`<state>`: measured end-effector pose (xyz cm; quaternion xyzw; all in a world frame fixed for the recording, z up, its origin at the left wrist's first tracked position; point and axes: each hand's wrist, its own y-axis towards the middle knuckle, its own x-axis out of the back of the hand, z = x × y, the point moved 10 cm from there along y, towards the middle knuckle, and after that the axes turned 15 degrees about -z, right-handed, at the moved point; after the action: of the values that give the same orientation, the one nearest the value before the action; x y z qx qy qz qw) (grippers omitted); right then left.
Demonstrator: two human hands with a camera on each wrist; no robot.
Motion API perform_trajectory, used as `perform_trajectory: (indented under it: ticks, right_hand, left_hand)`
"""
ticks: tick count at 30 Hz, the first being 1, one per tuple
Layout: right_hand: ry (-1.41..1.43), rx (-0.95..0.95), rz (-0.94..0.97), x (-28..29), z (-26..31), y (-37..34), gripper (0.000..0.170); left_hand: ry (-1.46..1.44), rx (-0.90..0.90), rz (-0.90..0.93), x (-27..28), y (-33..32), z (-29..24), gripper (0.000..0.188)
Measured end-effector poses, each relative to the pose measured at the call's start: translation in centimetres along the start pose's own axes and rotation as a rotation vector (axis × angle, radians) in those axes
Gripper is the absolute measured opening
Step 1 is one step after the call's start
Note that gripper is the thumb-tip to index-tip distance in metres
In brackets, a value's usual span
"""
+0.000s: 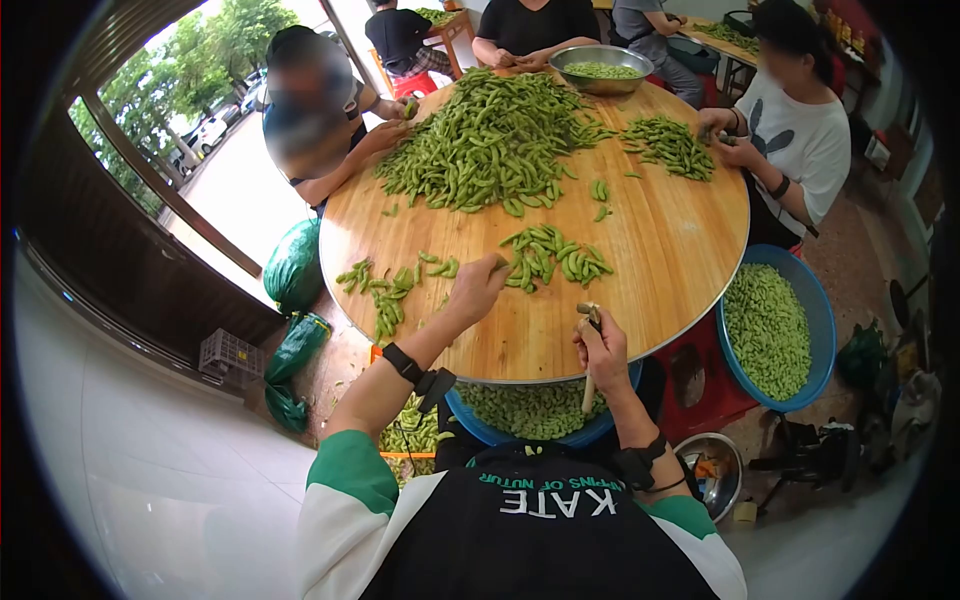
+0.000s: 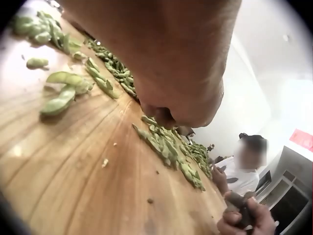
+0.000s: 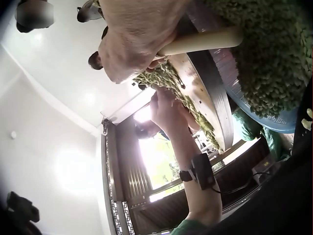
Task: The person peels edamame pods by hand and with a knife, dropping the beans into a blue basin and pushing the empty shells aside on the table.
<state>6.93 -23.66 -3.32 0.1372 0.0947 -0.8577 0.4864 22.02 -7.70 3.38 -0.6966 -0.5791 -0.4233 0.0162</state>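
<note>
At the near edge of a small heap of green pods (image 1: 545, 255), the left hand (image 1: 478, 292) reaches down. Its back fills the top of the left wrist view (image 2: 181, 88), with the fingertips mostly hidden, so a grip on a pod cannot be told. The right hand (image 1: 605, 350) grips a tool with a pale rod-like handle (image 1: 588, 394) near the table's front edge; dark and pale parts show at its thumb and fingers. In the right wrist view the handle (image 3: 203, 43) sticks out from under the right hand (image 3: 139, 39).
A large pod pile (image 1: 490, 140) covers the back of the round wooden table (image 1: 670, 260). Loose pods (image 1: 388, 300) lie at the left. Blue tubs of shelled beans stand below the front edge (image 1: 530, 410) and at the right (image 1: 768, 335). Several people sit around.
</note>
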Motion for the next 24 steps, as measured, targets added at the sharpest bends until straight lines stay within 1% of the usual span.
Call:
perform_trajectory:
  ticks: [1, 2, 3, 4, 5, 7, 8, 9, 11, 13, 15, 17, 18, 19, 20, 21, 22, 24]
  right_hand:
    - [-0.007, -0.001, -0.012, 0.0, 0.1, 0.0, 0.021]
    - [-0.013, -0.003, -0.026, 0.1, 0.0, -0.1, 0.022]
    - [-0.016, -0.003, -0.025, 0.0, -0.1, -0.1, 0.022]
    - [-0.028, 0.001, -0.032, 0.2, -0.2, 0.0, 0.027]
    - [-0.037, 0.012, -0.04, 0.3, -0.2, 0.2, 0.032]
    - [-0.042, 0.038, -0.049, 0.3, 0.0, 0.2, 0.032]
    - [-0.048, 0.05, -0.055, 0.3, 0.0, 0.1, 0.032]
    - [-0.046, 0.062, -0.049, 0.1, 0.1, 0.1, 0.032]
    - [-0.061, 0.021, -0.069, 0.4, -0.5, 0.2, 0.037]
    - [-0.103, 0.011, -0.048, -0.1, -0.7, 0.5, 0.036]
    - [-0.161, 0.06, -0.028, -0.1, -0.6, 0.6, 0.037]
    - [-0.002, -0.177, 0.015, -1.5, -1.1, -0.4, 0.038]
    - [0.032, -0.198, 0.071, -2.9, -0.2, -1.2, 0.031]
    - [0.069, -0.217, 0.125, -4.1, 0.5, -2.0, 0.025]
    - [0.058, -0.248, 0.093, -4.2, 0.1, -2.2, 0.025]
    - [0.126, -0.273, 0.168, -5.4, 0.1, -2.5, 0.03]
    - [0.197, -0.29, 0.25, -6.3, 0.3, -2.6, 0.035]
    - [0.231, -0.336, 0.266, -6.4, -0.4, -2.7, 0.034]
  left_hand:
    - [-0.035, 0.113, 0.047, -0.3, -0.5, 0.7, 0.017]
    - [-0.037, 0.119, 0.046, -0.5, -0.9, 1.1, 0.017]
    - [-0.17, 0.179, 0.051, -0.8, -1.2, 1.7, 0.018]
    - [-0.304, 0.234, 0.056, -1.1, -1.5, 2.1, 0.02]
    - [-0.306, 0.225, 0.053, -1.2, -1.7, 2.2, 0.02]
    - [-0.44, 0.312, 0.158, -2.3, -3.0, 2.0, 0.019]
    - [-0.442, 0.3, 0.149, -2.1, -3.3, 1.6, 0.019]
    - [-0.5, 0.323, 0.166, -1.8, -3.7, 0.5, 0.016]
    - [-0.56, 0.342, 0.177, -1.5, -4.0, -0.5, 0.013]
    - [-0.705, 0.401, 0.209, -1.6, -4.6, -1.1, 0.015]
    - [-0.752, 0.476, 0.237, -2.1, -5.3, -1.2, 0.013]
    - [-0.813, 0.544, 0.222, -2.1, -5.8, -1.6, 0.011]
    - [-0.826, 0.585, 0.254, -2.4, -6.3, -1.7, 0.011]
    - [-0.877, 0.566, 0.241, -2.3, -6.3, -2.2, 0.011]
    - [-0.925, 0.545, 0.223, -2.1, -6.7, -2.6, 0.011]
    - [-0.936, 0.57, 0.241, -2.4, -7.3, -2.6, 0.011]
    - [-0.951, 0.558, 0.239, -2.3, -7.6, -2.7, 0.012]
    - [-0.98, 0.54, 0.204, -1.8, -7.9, -3.0, 0.012]
